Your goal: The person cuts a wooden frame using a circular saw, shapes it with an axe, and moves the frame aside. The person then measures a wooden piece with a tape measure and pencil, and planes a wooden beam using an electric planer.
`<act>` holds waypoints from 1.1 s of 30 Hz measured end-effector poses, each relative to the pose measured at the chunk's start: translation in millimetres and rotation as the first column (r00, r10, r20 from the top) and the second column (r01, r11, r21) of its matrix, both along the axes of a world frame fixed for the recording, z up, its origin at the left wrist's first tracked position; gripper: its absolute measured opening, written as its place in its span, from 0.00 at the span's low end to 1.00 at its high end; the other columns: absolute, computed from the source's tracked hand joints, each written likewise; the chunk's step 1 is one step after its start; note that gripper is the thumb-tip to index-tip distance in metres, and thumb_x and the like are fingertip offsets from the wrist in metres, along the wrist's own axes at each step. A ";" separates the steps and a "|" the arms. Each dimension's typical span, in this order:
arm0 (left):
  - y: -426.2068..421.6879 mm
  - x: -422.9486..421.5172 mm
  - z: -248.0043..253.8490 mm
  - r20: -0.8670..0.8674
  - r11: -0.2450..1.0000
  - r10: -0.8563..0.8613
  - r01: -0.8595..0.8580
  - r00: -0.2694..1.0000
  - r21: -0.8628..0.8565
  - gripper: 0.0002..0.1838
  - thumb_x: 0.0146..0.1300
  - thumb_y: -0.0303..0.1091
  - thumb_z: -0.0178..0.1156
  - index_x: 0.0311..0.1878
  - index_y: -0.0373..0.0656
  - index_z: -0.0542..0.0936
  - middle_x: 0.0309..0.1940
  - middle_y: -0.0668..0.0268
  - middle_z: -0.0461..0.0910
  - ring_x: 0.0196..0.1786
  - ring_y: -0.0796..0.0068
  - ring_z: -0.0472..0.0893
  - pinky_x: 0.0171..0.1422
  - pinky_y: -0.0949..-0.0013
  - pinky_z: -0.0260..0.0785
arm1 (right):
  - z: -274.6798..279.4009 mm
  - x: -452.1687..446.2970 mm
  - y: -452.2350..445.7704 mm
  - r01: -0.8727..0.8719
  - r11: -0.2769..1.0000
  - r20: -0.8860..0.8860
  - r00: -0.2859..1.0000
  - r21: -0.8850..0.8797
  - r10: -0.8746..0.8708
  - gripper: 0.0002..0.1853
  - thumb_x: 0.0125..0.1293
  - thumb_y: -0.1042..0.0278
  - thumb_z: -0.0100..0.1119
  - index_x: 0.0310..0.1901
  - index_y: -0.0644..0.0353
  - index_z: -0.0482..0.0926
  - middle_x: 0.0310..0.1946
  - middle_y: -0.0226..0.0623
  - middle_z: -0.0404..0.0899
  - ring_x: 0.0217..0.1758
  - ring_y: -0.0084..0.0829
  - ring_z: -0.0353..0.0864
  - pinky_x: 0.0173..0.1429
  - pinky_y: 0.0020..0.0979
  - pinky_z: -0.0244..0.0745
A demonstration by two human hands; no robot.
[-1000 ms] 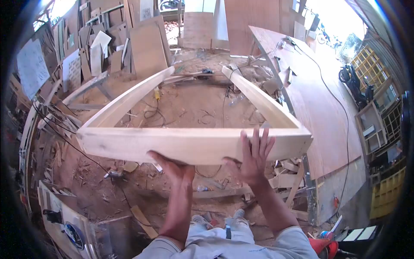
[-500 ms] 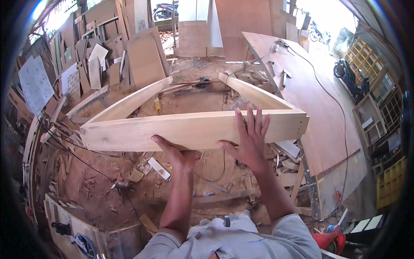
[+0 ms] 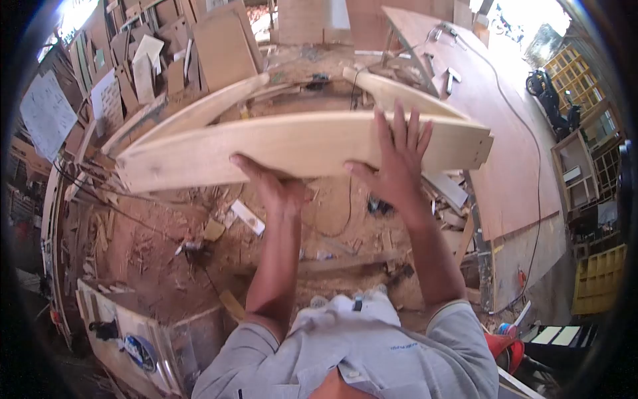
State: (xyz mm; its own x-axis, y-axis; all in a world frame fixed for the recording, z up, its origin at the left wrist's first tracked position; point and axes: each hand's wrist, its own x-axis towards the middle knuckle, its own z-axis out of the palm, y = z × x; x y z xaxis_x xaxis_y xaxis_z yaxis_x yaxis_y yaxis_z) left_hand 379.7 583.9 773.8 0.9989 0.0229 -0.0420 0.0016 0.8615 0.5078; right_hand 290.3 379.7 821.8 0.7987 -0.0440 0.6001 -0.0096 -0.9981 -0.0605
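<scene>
A pale wooden frame is held up in front of my body, its near board running across the view and two side boards stretching away from its ends. My left hand supports the lower edge left of the middle, thumb on the board's face and the other fingers hidden beneath it. Right of the middle, my right hand lies against the board's face with its fingers spread and pointing up. Small dark marks show at the board's right end.
A large plywood sheet lies on the right with a cable and a tool on it. Boards and offcuts lean at the back left. Wood scraps and cables litter the dirt floor. A wooden box stands at the lower left.
The near board of the frame has risen in the view, with both hands still on it, and more of its broad face shows. The view has also shifted downward.
</scene>
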 end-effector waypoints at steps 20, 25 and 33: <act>15.9 -66.0 -100.1 -0.289 0.999 0.033 -0.028 0.957 0.020 0.59 0.59 0.92 0.45 0.83 0.59 0.64 0.80 0.66 0.67 0.81 0.56 0.65 0.85 0.39 0.54 | -118.7 -74.3 15.3 0.009 0.992 -0.136 0.991 0.126 0.008 0.52 0.65 0.21 0.61 0.82 0.47 0.66 0.86 0.51 0.50 0.89 0.65 0.40 0.83 0.78 0.24; 41.9 -147.8 -244.6 -0.556 0.994 0.087 -0.107 0.826 -0.004 0.61 0.55 0.93 0.48 0.82 0.57 0.63 0.76 0.66 0.69 0.77 0.57 0.69 0.84 0.41 0.58 | -202.6 -138.1 30.6 -0.024 0.963 -0.331 0.937 0.269 0.116 0.43 0.58 0.41 0.79 0.71 0.53 0.76 0.71 0.39 0.76 0.83 0.47 0.64 0.89 0.64 0.32; 68.9 -276.2 -629.6 -0.858 0.906 0.266 -0.419 0.439 0.066 0.69 0.52 0.98 0.40 0.70 0.35 0.70 0.62 0.49 0.81 0.61 0.46 0.84 0.64 0.47 0.79 | -533.2 -213.2 23.1 -0.063 0.951 -0.887 0.346 0.303 0.305 0.28 0.55 0.58 0.75 0.56 0.56 0.79 0.50 0.43 0.84 0.51 0.47 0.86 0.56 0.48 0.79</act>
